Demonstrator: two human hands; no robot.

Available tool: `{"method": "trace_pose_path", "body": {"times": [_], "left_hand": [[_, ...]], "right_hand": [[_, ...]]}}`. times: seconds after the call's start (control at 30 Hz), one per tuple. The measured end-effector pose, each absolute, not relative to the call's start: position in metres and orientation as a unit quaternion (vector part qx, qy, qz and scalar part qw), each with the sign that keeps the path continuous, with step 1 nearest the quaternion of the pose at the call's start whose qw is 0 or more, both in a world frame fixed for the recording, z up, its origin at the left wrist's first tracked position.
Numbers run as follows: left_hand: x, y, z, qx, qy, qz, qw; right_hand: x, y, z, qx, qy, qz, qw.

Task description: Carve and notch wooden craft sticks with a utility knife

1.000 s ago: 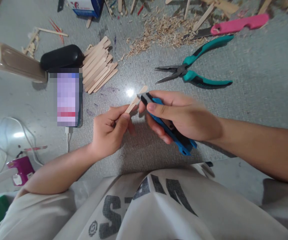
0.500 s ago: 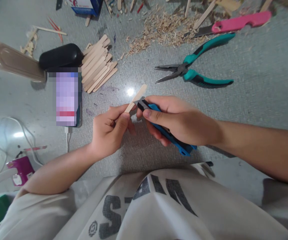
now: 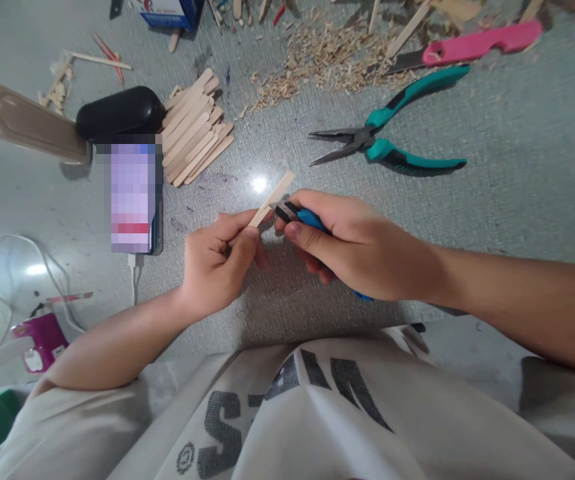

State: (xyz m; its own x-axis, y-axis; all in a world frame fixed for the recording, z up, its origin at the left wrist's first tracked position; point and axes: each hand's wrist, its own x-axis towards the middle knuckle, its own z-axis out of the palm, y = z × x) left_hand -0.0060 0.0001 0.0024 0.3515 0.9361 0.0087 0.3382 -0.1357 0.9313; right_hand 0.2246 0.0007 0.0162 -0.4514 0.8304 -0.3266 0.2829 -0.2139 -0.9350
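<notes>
The left hand (image 3: 220, 267) pinches a wooden stick (image 3: 278, 191) while the right hand (image 3: 360, 243) holds a blue cutter (image 3: 311, 219) at its edge.

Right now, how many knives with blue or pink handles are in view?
2: a blue-handled knife in the right hand, partly covered by it, and a pink-handled knife beyond the teal pliers, upper right. Others may be hidden.
</notes>
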Motion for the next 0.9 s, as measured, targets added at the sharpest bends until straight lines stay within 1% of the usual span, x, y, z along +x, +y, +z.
{"method": "trace_pose_path", "body": {"times": [0.17,0.27,0.33,0.4,0.57,0.73,0.9], "left_hand": [[-0.007,-0.001,-0.002,0.700,0.471,0.312,0.437],[-0.008,0.000,-0.005,0.720,0.452,0.302,0.432],[-0.007,0.001,-0.004,0.731,0.441,0.292,0.430],[-0.007,0.002,-0.003,0.740,0.434,0.286,0.428],[-0.007,0.002,0.002,0.743,0.442,0.268,0.425],[-0.008,0.002,0.003,0.726,0.468,0.266,0.428],[-0.008,0.002,0.001,0.721,0.475,0.267,0.428]], "right_hand": [[0.227,-0.002,0.017,-0.501,-0.689,0.492,0.181],[0.227,-0.003,0.016,-0.503,-0.707,0.471,0.160],[0.227,-0.001,0.017,-0.493,-0.695,0.498,0.159],[0.228,0.003,0.018,-0.478,-0.666,0.551,0.158],[0.229,0.010,0.023,-0.477,-0.528,0.696,0.101],[0.233,0.011,0.022,-0.460,-0.488,0.730,0.128],[0.237,0.012,0.017,-0.436,-0.453,0.766,0.134]]}}
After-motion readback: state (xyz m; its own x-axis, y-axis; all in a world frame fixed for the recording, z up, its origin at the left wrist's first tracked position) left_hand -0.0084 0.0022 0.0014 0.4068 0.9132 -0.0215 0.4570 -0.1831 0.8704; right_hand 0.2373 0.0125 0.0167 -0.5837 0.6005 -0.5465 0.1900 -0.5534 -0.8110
